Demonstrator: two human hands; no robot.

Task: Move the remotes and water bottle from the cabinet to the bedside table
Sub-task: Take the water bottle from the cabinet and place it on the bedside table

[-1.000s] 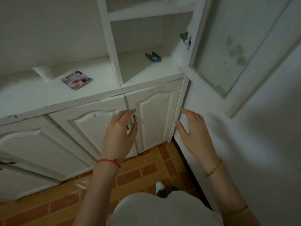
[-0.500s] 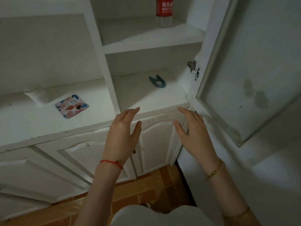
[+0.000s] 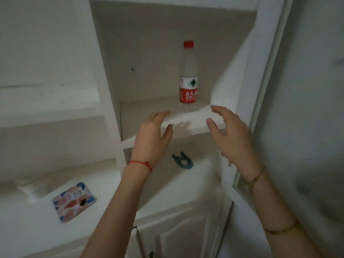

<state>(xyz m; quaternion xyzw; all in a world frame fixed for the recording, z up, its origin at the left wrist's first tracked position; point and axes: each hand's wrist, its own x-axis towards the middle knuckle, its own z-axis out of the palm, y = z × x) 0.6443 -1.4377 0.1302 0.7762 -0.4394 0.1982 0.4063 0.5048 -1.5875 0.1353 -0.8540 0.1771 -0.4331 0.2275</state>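
Note:
A clear water bottle [image 3: 188, 77] with a red cap and red label stands upright on the upper shelf [image 3: 188, 125] of the white cabinet. My left hand [image 3: 151, 135] is raised below and left of the bottle, fingers apart, holding nothing. On the other side, my right hand [image 3: 229, 135] is also empty with spread fingers, below and right of the bottle. Neither hand touches it. No remote is in sight.
The cabinet's glass door [image 3: 297, 108] stands open at the right, close to my right arm. A blue clip [image 3: 183, 161] lies on the lower shelf. A patterned card-like item [image 3: 74, 201] rests on the white counter [image 3: 28, 220] at left. Lower cabinet doors [image 3: 176, 235] are below.
The view has tilted upward, bringing the whole bottle and upper shelf into sight. Both hands have risen from the lower doors to just under the upper shelf, still empty.

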